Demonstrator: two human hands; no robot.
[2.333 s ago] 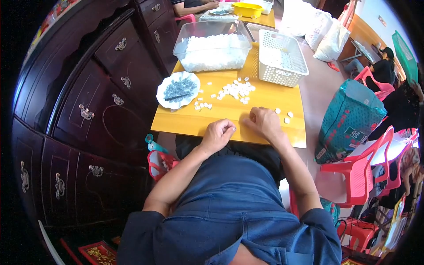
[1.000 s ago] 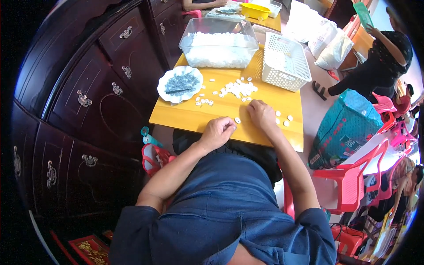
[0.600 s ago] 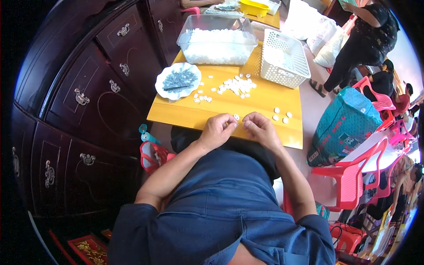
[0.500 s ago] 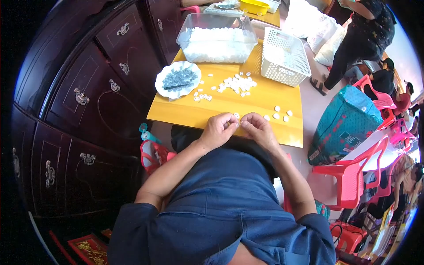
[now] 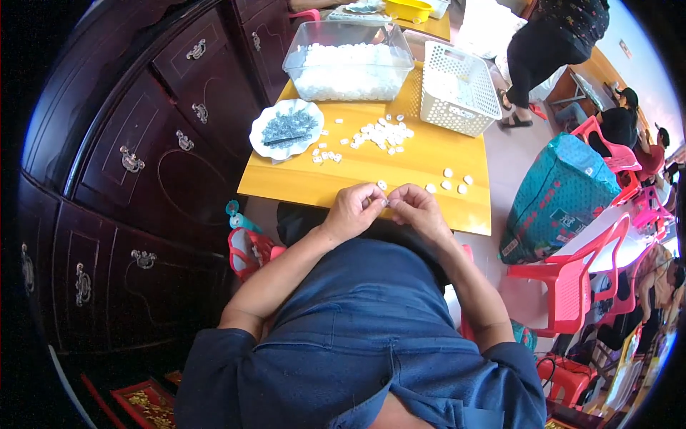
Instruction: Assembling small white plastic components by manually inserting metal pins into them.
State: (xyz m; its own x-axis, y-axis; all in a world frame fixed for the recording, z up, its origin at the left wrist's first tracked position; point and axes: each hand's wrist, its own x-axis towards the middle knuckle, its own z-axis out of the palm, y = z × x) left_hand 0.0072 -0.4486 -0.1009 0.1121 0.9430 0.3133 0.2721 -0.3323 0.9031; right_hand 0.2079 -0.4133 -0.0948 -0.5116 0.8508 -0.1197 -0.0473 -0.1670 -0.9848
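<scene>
My left hand (image 5: 355, 210) and my right hand (image 5: 419, 208) meet over the near edge of the yellow table (image 5: 286, 175). Thumb and fingers of both are pinched together, tip to tip. Whatever lies between them is too small to make out. Just beyond the fingertips lies a small white plastic piece (image 5: 381, 185). Several round white pieces (image 5: 446, 184) lie to the right of my right hand. Farther back is a loose pile of small white pieces (image 5: 386, 136), with square ones (image 5: 326, 155) to its left.
A scalloped white plate (image 5: 257, 140) holds small grey-blue bits and a dark stick. Behind stand a clear bin (image 5: 296, 68) of white pieces and a perforated white basket (image 5: 457, 118). Dark cabinets (image 5: 136, 193) line the left; a teal bag (image 5: 561, 193) and red chair (image 5: 564, 297) stand right.
Both my hands stay pinched together in nearly the same place. A person in dark clothes at the far right has shifted left. The pieces on the table lie as before.
</scene>
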